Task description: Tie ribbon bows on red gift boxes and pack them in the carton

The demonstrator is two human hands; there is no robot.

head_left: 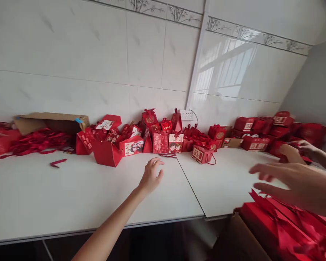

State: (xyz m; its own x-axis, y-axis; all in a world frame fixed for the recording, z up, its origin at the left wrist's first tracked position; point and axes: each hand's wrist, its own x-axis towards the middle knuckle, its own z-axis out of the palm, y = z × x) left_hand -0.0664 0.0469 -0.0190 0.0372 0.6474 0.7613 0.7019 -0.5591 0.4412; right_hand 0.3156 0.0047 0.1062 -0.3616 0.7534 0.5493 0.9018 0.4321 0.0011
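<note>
My left hand [151, 175] reaches over the white table [78, 195], its fingers loosely curled, the thumb apart, and nothing in it. Just beyond it stand a floral red box [160, 142] and a box with two cartoon figures [175, 143]; a few dark red strips [167, 156] lie before them. Slightly blurred, my right hand [290, 181] hovers with fingers apart and nothing between them. Below it, beside the table edge, a carton [240, 235] holds red gift boxes [263, 217] with glossy ribbons [290, 235].
A co-worker's hands [305, 146] are among piled red boxes [258, 143] at the far right. A cardboard box [54, 116] stands behind heaped red ribbons [43, 141] at left. Nearer the middle are an open red box [105, 154], a corded small box [201, 154] and a wall socket [186, 115].
</note>
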